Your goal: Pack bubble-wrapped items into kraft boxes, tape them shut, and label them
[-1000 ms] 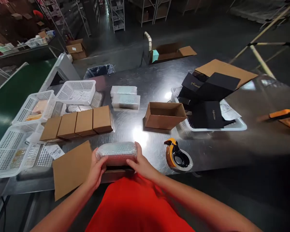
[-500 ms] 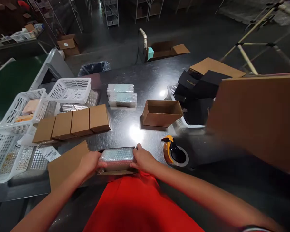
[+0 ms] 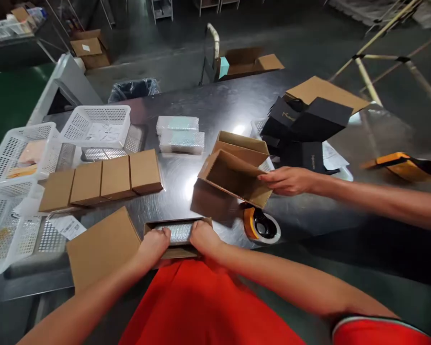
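A bubble-wrapped package (image 3: 180,234) sits down inside an open cardboard box (image 3: 179,252) at the table's near edge, against my red shirt. My left hand (image 3: 156,243), fingers curled, grips the package at its left end. At the right end my right hand (image 3: 205,237) is closed on it too, knuckles up. Both sets of fingertips are partly hidden inside the box. Left of the box, close to my left forearm, lies a brown cardboard piece (image 3: 102,247).
A co-worker's hand (image 3: 290,181) holds a tilted open box (image 3: 233,178) in front of another open box (image 3: 242,143). A tape dispenser (image 3: 260,225), wrapped packages (image 3: 182,142), closed boxes (image 3: 117,178), white baskets (image 3: 96,125) and black boxes (image 3: 305,124) stand around.
The wrapped package has sunk deeper into the box, my hands moving inward over it. From the right, a co-worker's hand has brought in an open box; the large blurred brown box there is gone.
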### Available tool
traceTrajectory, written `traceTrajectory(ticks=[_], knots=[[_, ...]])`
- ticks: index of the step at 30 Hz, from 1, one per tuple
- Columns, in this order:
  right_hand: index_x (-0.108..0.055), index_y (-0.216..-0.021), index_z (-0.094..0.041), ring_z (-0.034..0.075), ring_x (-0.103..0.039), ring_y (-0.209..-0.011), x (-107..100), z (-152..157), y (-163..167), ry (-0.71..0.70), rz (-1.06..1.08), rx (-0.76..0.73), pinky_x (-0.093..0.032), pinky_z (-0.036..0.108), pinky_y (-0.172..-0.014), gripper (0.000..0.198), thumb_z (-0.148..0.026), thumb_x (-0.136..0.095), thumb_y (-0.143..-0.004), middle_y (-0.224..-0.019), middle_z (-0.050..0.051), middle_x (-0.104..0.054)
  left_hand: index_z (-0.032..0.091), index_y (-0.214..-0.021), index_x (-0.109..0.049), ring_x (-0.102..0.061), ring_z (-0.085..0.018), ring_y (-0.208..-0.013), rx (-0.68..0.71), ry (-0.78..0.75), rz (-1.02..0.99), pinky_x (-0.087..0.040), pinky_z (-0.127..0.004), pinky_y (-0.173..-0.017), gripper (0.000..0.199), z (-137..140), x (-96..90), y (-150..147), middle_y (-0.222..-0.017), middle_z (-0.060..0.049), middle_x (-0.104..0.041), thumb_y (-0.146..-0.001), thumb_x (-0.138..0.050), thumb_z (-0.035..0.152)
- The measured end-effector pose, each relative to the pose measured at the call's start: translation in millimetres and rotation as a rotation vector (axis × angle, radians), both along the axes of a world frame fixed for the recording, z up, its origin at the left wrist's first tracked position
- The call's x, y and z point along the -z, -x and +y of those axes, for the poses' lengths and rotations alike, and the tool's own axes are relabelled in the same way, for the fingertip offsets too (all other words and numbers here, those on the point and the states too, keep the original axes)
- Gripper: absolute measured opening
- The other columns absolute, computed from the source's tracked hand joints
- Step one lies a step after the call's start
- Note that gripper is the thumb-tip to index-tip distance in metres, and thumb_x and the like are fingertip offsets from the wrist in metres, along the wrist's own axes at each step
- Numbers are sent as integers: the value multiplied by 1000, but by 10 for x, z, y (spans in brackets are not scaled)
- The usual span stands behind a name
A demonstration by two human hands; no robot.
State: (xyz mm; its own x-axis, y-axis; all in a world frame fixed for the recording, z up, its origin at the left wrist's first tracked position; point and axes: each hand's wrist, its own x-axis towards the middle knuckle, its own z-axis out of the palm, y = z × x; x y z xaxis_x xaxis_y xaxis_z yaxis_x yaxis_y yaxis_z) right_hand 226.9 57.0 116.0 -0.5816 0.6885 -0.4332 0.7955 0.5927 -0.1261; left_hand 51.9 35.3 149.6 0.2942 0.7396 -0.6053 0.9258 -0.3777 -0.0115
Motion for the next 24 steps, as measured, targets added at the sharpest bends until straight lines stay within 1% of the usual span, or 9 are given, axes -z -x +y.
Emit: traceTrajectory(ticks=[6,9,12,14,16,18,20,21,24], knots=[[-74,-76,-8,29,-69,-71,251,138,252,86,4,-20,-51,34,-57,18,2,-60,-75,-76,18,-72,8,-113,-65,-73,-32,-84,32,55,-69,-56,-40,-70,33,219,188,-10,-88,-20,-74,-90,-41,4],[-74,-76,-9,29,-68,-80,218,162,111,52,76,-38,-52,37,-65,19,0,-58,-79,-82,20,-73,11,-110,-66,-72,-31,-86,59,30,-120,-56,-41,-74,32,206,140,64,-90,-18,-73,-88,-43,5],[-74,-93,-13,28,-65,-95,187,80,-238,10,216,-54,-51,40,-80,22,-10,-53,-88,-100,18,-72,15,-99,-69,-68,-29,-95,47,-38,-218,-53,-43,-85,30,59,56,324,-94,-15,-72,-92,-40,13],[-70,-113,-20,27,-60,-110,251,-4,-522,-3,528,103,-47,45,-95,28,-19,-49,-94,-118,15,-68,17,-108,-67,-63,-30,-108,-154,-183,-439,-48,-48,-96,31,-71,73,591,-108,-16,-70,-94,-41,24],[-59,-132,-26,27,-54,-121,397,-70,-766,63,924,409,-42,48,-102,37,-32,-48,-96,-134,13,-59,21,-130,-57,-56,-31,-122,-546,-223,-769,-44,-51,-104,45,-182,177,840,-133,-16,-60,-90,-52,41],[-47,-142,-29,27,-51,-128,585,-103,-906,243,1169,649,-43,47,-102,54,-46,-55,-92,-144,13,-51,26,-145,-42,-51,-32,-130,-859,79,-1086,-44,-49,-105,77,-248,344,971,-149,-14,-47,-78,-65,56],[-45,-143,-31,28,-48,-132,749,-122,-927,530,1292,731,-42,46,-103,73,-60,-66,-80,-147,12,-48,29,-151,-31,-46,-33,-136,-995,385,-1293,-43,-46,-108,99,-263,529,951,-156,-12,-37,-68,-70,67],[-46,-141,-31,29,-47,-132,807,-136,-906,680,1340,749,-41,46,-104,80,-63,-71,-73,-147,11,-48,29,-152,-28,-42,-33,-139,-1015,431,-1337,-40,-46,-110,107,-255,617,897,-158,-12,-35,-64,-72,69],[-53,-130,-32,30,-51,-126,880,-230,-813,995,1438,813,-38,46,-106,87,-59,-85,-55,-136,7,-55,24,-152,-24,-36,-35,-141,-1000,244,-1247,-32,-48,-116,120,-219,842,688,-156,-16,-33,-54,-82,62]])
